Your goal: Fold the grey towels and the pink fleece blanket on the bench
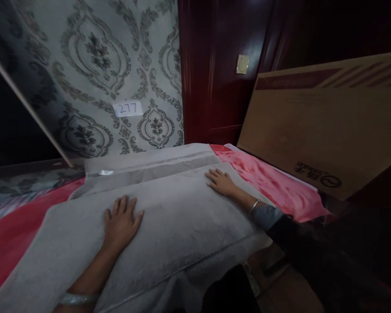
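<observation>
A grey plush cloth (pixel 169 217) lies spread before me, its far part folded over so that a paler underside band (pixel 150 158) shows along the back. My left hand (pixel 121 221) rests on the cloth at left of centre, fingers spread, holding nothing. Farther right and nearer the fold, my right hand (pixel 220 181) also lies flat on it with the fingers apart. A small white tag (pixel 106 172) sits on the back band. The near edge of the cloth hangs down toward my lap.
Pink-red bedding (pixel 263 182) shows under the cloth on both sides. A large cardboard box (pixel 329 121) leans at the right, against a dark red door (pixel 211 87). Patterned wallpaper with a paper marked 277 (pixel 128 108) stands behind. A dark panel (pixel 16 117) is at the left.
</observation>
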